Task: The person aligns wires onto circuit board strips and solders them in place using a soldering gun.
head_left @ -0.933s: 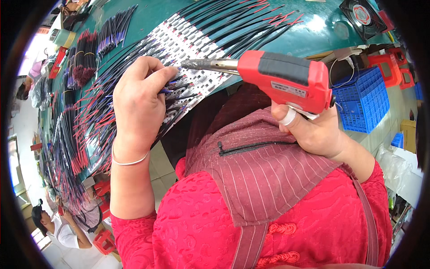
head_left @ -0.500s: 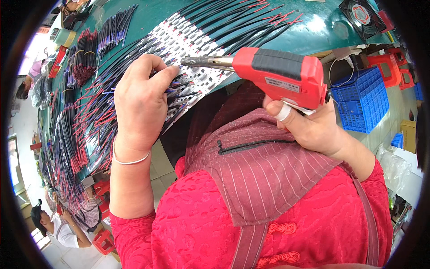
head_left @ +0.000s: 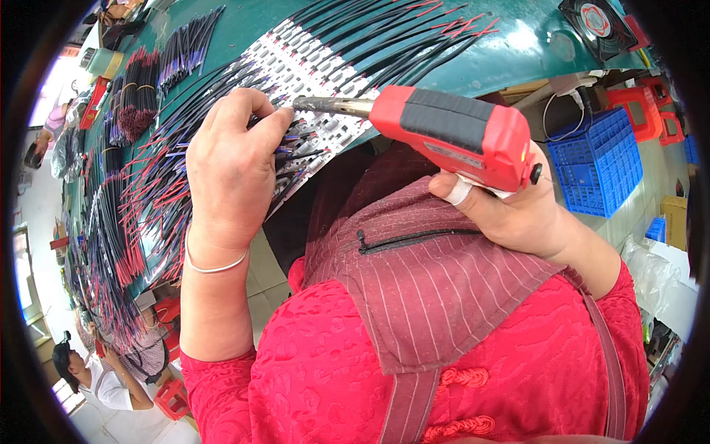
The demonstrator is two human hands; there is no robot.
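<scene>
My right hand grips a red and black soldering gun, its thumb wrapped in white tape. The gun's long metal tip points left and ends just beside my left fingertips, over a white panel of small circuit boards. Thumb and forefinger of my left hand are pinched together on a thin wire at the panel, which the fingers mostly hide. Many dark wires with red and purple ends fan out under and left of that hand. More black wires with red tips stretch from the panel's far side.
Bundled wires lie at the left of the green table. A black fan stands at the far right. Blue crates and red stools are on the floor at the right. Another person sits at lower left.
The soldering gun and my right hand have shifted slightly left, bringing the tip closer to my left fingertips. My left hand has barely moved.
</scene>
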